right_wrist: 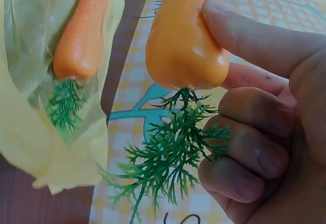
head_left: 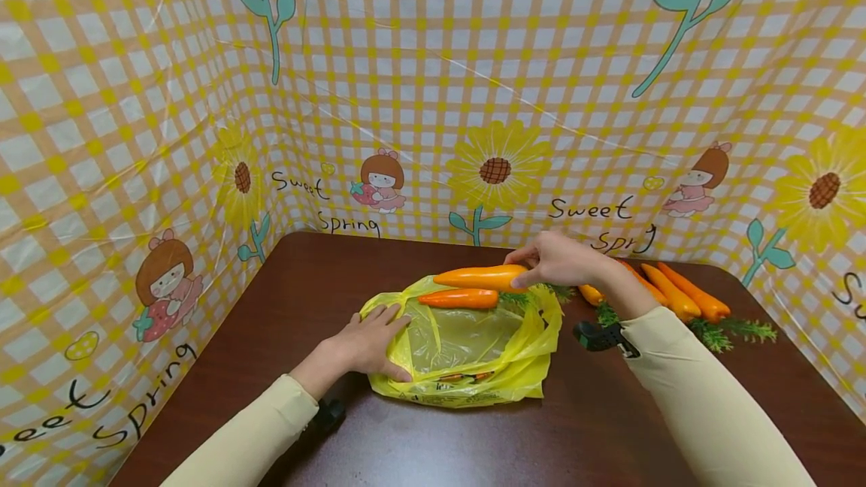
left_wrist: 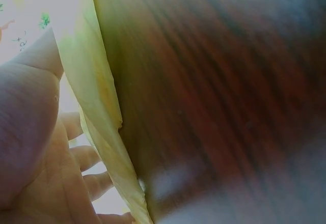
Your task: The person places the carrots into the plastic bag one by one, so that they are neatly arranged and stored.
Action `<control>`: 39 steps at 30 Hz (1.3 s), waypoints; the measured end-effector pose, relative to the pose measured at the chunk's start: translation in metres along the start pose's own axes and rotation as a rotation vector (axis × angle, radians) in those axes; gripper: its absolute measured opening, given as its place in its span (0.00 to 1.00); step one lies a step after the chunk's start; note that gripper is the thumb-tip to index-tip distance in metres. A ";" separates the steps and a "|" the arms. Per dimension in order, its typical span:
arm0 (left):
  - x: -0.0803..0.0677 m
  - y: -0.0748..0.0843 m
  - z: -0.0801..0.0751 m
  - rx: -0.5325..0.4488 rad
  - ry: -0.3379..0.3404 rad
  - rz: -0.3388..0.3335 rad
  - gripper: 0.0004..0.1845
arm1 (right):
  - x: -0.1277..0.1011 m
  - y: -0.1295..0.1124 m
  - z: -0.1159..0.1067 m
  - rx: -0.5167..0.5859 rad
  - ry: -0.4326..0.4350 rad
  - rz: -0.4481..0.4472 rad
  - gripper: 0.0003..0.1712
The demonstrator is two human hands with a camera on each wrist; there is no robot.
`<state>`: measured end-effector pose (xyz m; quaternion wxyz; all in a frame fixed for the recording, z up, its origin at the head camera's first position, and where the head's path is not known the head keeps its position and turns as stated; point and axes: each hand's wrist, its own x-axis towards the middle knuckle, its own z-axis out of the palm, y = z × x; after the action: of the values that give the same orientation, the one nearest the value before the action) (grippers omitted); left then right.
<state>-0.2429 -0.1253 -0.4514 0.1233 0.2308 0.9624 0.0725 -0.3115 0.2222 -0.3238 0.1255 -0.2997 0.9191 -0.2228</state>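
My right hand (head_left: pixel 556 261) pinches the thick end of a yellow-orange carrot (head_left: pixel 480 276) and holds it level just over the far rim of a yellow plastic bag (head_left: pixel 467 355). In the right wrist view the thumb and fingers (right_wrist: pixel 254 40) grip this carrot (right_wrist: pixel 186 46) just above its green leaves. A second, deeper orange carrot (head_left: pixel 458 297) lies in the bag's open mouth, also seen beside the held one (right_wrist: pixel 81 35). My left hand (head_left: pixel 373 343) rests flat on the bag's left edge with its fingers spread. The left wrist view shows the palm (left_wrist: pixel 46 173) against the bag's film (left_wrist: pixel 99 91).
Several more carrots (head_left: pixel 676 291) with green tops lie at the back right of the dark brown table (head_left: pixel 595 427). Checked yellow sheeting with flowers (head_left: pixel 433 96) walls in the table on three sides. Black wrist camera mounts (head_left: pixel 598 337) sit on both sleeves.
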 end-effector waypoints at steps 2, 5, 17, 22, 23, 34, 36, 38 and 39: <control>0.000 0.000 0.000 -0.001 -0.002 0.001 0.57 | 0.003 -0.001 0.003 0.002 -0.003 -0.003 0.25; 0.001 0.000 0.000 0.003 0.002 0.004 0.57 | 0.008 -0.002 0.008 0.019 -0.015 -0.020 0.24; -0.001 -0.001 -0.002 0.006 0.005 0.009 0.57 | 0.027 -0.003 0.031 0.016 -0.017 -0.012 0.20; 0.000 -0.002 -0.002 0.011 0.002 0.004 0.57 | 0.034 -0.004 0.041 0.030 -0.009 -0.004 0.21; 0.000 -0.002 -0.002 0.012 0.002 0.003 0.57 | 0.035 -0.004 0.043 0.032 -0.009 0.001 0.21; 0.000 0.000 -0.001 0.003 0.006 0.014 0.57 | 0.042 -0.001 0.063 0.017 -0.012 0.060 0.28; -0.001 0.000 -0.001 0.003 0.005 0.014 0.57 | 0.041 0.000 0.067 0.016 -0.008 0.057 0.28; -0.001 0.000 -0.001 0.002 0.006 0.014 0.57 | 0.040 0.002 0.070 0.020 -0.008 0.057 0.28; -0.002 -0.001 -0.001 0.001 0.006 0.014 0.57 | 0.039 0.002 0.072 0.019 -0.007 0.060 0.28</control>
<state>-0.2420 -0.1267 -0.4504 0.1199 0.2374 0.9612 0.0733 -0.3175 0.1762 -0.3911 0.1381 -0.2718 0.9250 -0.2266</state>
